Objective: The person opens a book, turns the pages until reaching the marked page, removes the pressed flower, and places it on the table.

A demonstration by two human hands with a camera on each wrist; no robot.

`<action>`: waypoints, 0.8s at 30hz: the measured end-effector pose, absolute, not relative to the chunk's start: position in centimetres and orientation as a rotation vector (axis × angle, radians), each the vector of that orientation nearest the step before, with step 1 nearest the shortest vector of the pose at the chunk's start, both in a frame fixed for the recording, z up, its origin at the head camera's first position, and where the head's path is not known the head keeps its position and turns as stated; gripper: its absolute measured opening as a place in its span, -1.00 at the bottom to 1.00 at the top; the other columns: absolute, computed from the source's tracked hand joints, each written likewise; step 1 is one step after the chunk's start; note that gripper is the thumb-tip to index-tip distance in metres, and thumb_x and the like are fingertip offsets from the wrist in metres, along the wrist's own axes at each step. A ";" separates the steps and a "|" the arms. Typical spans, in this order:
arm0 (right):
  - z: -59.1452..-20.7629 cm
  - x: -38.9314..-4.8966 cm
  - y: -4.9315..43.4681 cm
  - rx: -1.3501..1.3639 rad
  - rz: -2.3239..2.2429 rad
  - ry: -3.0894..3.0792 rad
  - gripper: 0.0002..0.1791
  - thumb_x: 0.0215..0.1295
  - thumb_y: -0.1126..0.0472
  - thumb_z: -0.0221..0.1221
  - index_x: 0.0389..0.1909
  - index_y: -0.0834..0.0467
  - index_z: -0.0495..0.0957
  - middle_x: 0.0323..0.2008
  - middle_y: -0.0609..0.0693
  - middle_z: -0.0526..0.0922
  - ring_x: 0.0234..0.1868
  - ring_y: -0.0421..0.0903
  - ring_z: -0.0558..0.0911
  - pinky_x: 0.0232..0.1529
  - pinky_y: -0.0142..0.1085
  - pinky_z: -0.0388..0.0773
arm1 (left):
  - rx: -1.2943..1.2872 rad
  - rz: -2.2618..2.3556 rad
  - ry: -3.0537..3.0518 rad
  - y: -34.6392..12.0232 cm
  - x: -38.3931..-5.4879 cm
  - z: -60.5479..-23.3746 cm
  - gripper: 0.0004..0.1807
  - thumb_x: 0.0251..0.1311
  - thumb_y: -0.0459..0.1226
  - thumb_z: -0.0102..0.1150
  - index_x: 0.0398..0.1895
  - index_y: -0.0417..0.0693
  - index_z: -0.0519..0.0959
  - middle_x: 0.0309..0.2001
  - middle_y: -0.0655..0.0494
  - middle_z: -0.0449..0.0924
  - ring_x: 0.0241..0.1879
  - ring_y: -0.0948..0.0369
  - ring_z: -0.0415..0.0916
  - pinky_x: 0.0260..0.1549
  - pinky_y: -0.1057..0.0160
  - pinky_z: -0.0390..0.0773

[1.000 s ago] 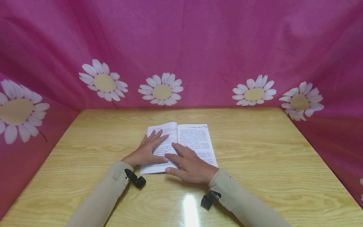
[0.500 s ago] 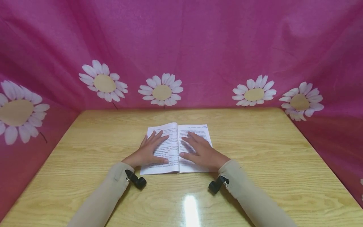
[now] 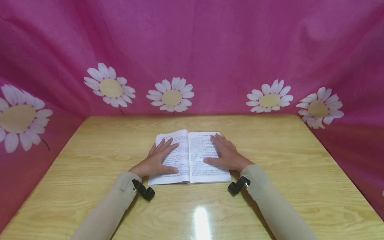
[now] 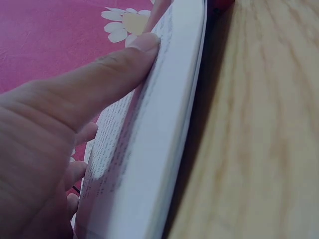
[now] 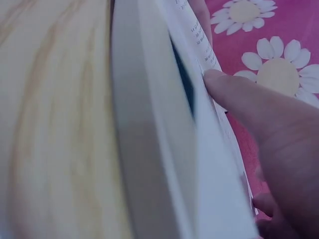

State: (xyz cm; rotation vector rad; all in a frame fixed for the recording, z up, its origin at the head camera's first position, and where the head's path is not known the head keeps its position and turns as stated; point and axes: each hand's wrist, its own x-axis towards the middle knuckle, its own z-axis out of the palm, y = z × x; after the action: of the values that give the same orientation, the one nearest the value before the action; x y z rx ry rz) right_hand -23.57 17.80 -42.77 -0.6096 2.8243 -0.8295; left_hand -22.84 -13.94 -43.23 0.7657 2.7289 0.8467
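Observation:
An open book (image 3: 196, 156) with printed white pages lies flat in the middle of the table. My left hand (image 3: 157, 160) rests with spread fingers on its left page, the thumb (image 4: 112, 74) pointing toward the spine. On the right page lies my right hand (image 3: 226, 155), fingers extended over the page's outer edge and upper corner. Its thumb (image 5: 249, 97) touches the page in the right wrist view. Neither hand curls round anything. Each palm covers some of the print.
The book rests on a wooden table (image 3: 105, 140). Behind and at both sides hangs a pink cloth (image 3: 222, 50) with large white daisies. Small black cameras are strapped to both wrists. Light glares off the table's near middle.
My right hand has slid right, from the lower middle of the book across the right page to its outer edge. The left hand has stayed on the left page.

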 end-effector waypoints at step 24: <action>-42.4 -23.8 17.4 -0.601 -0.916 2.831 0.19 0.13 -0.39 0.17 0.52 0.18 -0.20 0.48 0.10 0.09 0.51 0.07 -0.09 0.40 0.19 -0.36 | 0.742 0.830 2.729 -13.8 -22.8 -43.0 0.12 -0.12 0.31 0.32 0.52 0.26 0.04 0.56 0.12 -0.28 0.51 0.03 -0.49 0.38 -0.08 -0.53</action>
State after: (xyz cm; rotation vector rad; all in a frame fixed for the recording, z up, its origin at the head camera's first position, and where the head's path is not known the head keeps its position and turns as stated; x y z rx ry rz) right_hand -23.76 17.38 -42.43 -0.6013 2.8309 -0.9161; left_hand -22.75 -13.83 -42.97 0.7415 2.7293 0.8298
